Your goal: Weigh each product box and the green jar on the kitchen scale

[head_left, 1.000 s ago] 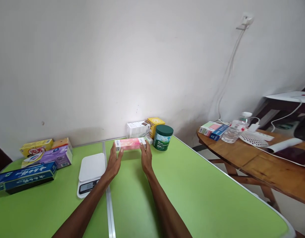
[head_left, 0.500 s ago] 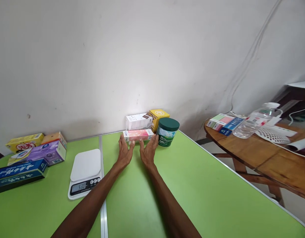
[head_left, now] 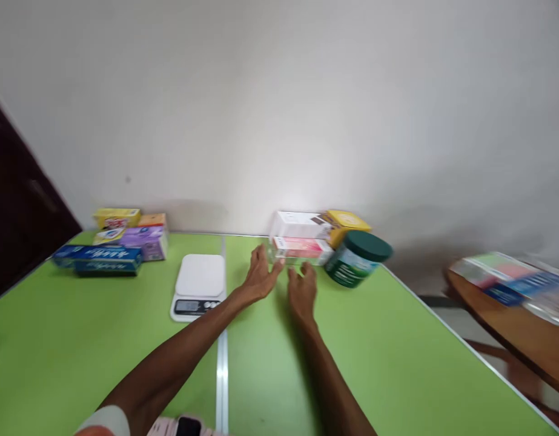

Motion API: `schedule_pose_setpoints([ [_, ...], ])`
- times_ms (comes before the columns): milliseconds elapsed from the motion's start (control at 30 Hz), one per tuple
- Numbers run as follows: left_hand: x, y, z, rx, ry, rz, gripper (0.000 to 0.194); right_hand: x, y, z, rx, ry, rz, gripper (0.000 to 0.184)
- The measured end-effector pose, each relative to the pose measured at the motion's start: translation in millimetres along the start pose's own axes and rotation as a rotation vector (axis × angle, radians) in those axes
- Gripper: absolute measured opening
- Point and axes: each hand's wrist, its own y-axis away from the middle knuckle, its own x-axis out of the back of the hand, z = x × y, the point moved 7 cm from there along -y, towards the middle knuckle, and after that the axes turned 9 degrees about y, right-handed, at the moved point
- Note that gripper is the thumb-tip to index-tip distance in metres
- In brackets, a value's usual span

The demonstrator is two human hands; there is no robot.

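Note:
My left hand (head_left: 260, 275) is open, its thumb apart from the fingers, just left of and in front of a flat pink-and-white box (head_left: 301, 247). My right hand (head_left: 303, 293), its fingers loosely bent and apart, is in front of the same box and holds nothing that I can see. Behind the pink box stands a white box (head_left: 298, 225) against the wall, with a yellow box (head_left: 349, 220) to its right. A green lidded tub (head_left: 358, 259), blurred by motion, stands right of the pink box.
Left of my hands lies a white kitchen scale (head_left: 200, 276) beside the table's metal seam (head_left: 221, 375). Further left are a yellow carton (head_left: 117, 217), a purple pack (head_left: 147, 241) and a blue box (head_left: 109, 260). A brown wooden table (head_left: 497, 315) stands at right, carrying boxes.
My view has swung left, so everything appears further right. My right hand has drawn back from the pink box, and its fingers are more bent. My left hand has moved off the box's side.

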Motion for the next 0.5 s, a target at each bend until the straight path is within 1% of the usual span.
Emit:
schedule_pose_setpoints([
  [67, 29.3, 23, 12, -0.072, -0.002, 0.019, 0.094, 6, 10, -9, 0.033, 0.016, -0.018, 0.081],
  [133, 67.2, 47, 26, -0.16, -0.023, 0.1, 0.089, 6, 15, -31, 0.088, 0.035, -0.032, 0.068],
  [167, 89.9, 59, 33, -0.203, -0.042, 0.173, 0.087, 4, 19, -49, 0.124, 0.028, -0.055, 0.063],
  [233, 141.9, 83, 42, -0.281, -0.099, 0.369, 0.085, -8, 30, -94, 0.203, -0.01, -0.129, 0.054],
  [300, 199.2, 108, 46, -0.339, -0.18, 0.597, 0.083, -30, 50, -144, 0.268, -0.071, -0.246, 0.05],
  [367, 258.3, 130, 42, -0.355, -0.264, 0.822, 0.085, -61, 79, -188, 0.301, -0.149, -0.394, 0.049],
  [433, 317.5, 149, 29, -0.308, -0.307, 1.038, 0.088, -100, 114, -220, 0.302, -0.23, -0.559, 0.055],
  [500, 372.8, 168, 10, -0.192, -0.327, 1.244, 0.091, -143, 150, -237, 0.262, -0.293, -0.717, 0.068],
])
